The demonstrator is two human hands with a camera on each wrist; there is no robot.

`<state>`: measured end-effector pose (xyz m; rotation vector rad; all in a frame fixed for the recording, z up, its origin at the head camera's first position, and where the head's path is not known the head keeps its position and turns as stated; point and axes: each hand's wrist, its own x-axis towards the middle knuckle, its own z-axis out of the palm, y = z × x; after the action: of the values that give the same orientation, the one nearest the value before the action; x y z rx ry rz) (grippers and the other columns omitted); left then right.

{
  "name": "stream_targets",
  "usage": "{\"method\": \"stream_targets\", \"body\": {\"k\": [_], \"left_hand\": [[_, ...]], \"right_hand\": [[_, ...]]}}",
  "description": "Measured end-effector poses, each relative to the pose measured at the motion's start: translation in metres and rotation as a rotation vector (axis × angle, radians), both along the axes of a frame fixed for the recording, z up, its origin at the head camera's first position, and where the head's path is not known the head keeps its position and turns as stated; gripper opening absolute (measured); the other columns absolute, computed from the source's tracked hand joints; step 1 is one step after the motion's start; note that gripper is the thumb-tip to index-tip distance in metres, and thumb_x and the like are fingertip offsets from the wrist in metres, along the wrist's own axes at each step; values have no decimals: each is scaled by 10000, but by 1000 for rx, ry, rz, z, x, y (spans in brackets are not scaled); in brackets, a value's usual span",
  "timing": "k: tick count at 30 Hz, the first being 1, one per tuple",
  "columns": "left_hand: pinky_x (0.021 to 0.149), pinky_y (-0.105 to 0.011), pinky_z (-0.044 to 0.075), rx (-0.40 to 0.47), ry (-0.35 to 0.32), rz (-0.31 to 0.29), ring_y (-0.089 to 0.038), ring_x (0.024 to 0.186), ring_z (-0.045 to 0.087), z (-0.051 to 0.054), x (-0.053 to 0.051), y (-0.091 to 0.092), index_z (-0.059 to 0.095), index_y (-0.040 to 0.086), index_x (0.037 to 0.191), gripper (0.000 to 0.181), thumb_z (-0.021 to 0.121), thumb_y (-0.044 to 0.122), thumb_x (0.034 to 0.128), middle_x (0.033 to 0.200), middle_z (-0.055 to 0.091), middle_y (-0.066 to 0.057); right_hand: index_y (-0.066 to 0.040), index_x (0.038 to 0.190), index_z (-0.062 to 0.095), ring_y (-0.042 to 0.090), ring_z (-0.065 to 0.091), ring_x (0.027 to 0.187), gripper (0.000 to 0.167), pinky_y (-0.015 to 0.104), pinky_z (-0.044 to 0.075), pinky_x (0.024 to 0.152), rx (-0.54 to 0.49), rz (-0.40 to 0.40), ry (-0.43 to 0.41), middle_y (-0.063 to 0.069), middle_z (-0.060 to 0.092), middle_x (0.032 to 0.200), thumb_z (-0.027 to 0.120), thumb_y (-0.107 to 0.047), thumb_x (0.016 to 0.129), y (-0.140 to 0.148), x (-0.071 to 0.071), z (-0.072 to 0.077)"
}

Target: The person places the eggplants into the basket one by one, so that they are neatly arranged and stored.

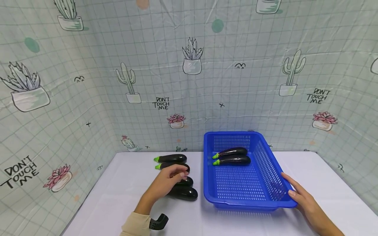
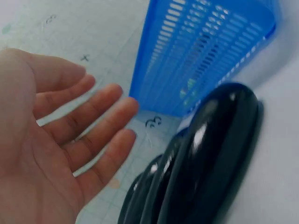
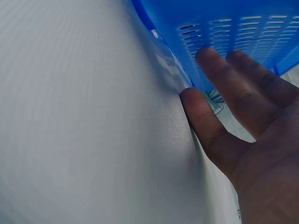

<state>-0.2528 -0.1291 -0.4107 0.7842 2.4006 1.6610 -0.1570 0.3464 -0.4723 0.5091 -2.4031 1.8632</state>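
Observation:
My left hand (image 1: pixel 166 182) hovers over a row of several dark eggplants (image 1: pixel 183 193) lying on the table, some partly hidden behind it. In the left wrist view, its fingers are spread and loosely bent, with nothing in the palm, beside the eggplants (image 2: pixel 210 154). My right hand (image 1: pixel 308 205) holds the near right corner of a blue perforated plastic basket (image 1: pixel 251 204). Its thumb lies over the rim, while the other fingers (image 3: pixel 238 93) rest against the outer wall in the right wrist view. Inside the basket, two eggplants (image 1: pixel 233 160) with green stems lie side by side toward the back left.
A white cloth (image 1: pixel 115 200) covers the table. Behind and at both sides hangs a gridded curtain (image 1: pixel 177 85) printed with potted plants; the basket's far end stands close to it. My left wrist wears a black device (image 1: pixel 159 222).

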Motion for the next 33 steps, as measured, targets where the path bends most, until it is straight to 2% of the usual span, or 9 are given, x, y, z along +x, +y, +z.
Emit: {"method": "stream_targets", "body": {"k": [3,5,10,12,15,18,25,33], "left_hand": [[928,-335,533,0,7,18,-251,1054,668,-3,-1,-6,612,-15,1276,286,561,131,1035,1195,676,-172],[922,-331,536,-2,11,35,-239,1048,668,-5,-2,-11,613,-10,1274,285,562,134,1035,1192,680,-154],[888,-313,546,22,3,44,-262,1038,672,-11,-2,-21,610,-42,1257,282,573,112,1024,1168,683,-163],[882,-313,548,36,-9,35,-280,1046,670,-14,-2,-26,606,-50,1256,279,572,101,1023,1169,676,-187],[882,-313,546,51,-21,37,-291,1057,668,-19,-2,-32,593,-50,1268,285,566,99,1027,1177,667,-204],[881,-319,547,63,-29,70,-290,1059,667,-22,-4,-39,581,-44,1286,303,561,122,1034,1175,668,-187],[860,-335,551,96,-83,163,-284,1036,667,-27,-4,-49,598,-29,1275,304,582,145,1027,1163,673,-189],[822,-292,552,116,-99,205,-247,990,675,-33,0,-58,596,-113,1233,306,594,99,1012,1114,683,-210]], "right_hand": [[-185,1616,196,-146,406,1214,539,154,457,891,26,-26,-18,-101,197,1606,290,-110,1091,1,-1,-1],[-195,1617,195,-146,408,1212,540,155,458,888,19,-25,-17,-97,203,1606,291,-113,1092,0,-2,-1],[-107,1613,151,-82,445,1248,548,158,460,913,-31,45,35,-227,276,1526,261,-50,1079,0,0,-2],[-62,1606,127,-43,468,1259,548,168,464,926,-46,76,52,-252,306,1494,243,-25,1071,1,1,-2],[-65,1607,122,-12,495,1253,549,186,477,923,-50,89,59,-236,325,1491,236,-25,1071,1,2,-1],[-69,1609,117,-12,488,1261,553,185,474,927,-49,96,67,-228,313,1501,233,-21,1070,1,-1,0],[-74,1610,133,-109,388,1282,549,124,428,931,-12,70,77,-263,245,1523,242,-23,1074,-1,-2,0],[-65,1607,125,-68,446,1262,553,160,469,909,-21,75,76,-277,283,1496,240,-9,1069,1,-3,-1]]}}
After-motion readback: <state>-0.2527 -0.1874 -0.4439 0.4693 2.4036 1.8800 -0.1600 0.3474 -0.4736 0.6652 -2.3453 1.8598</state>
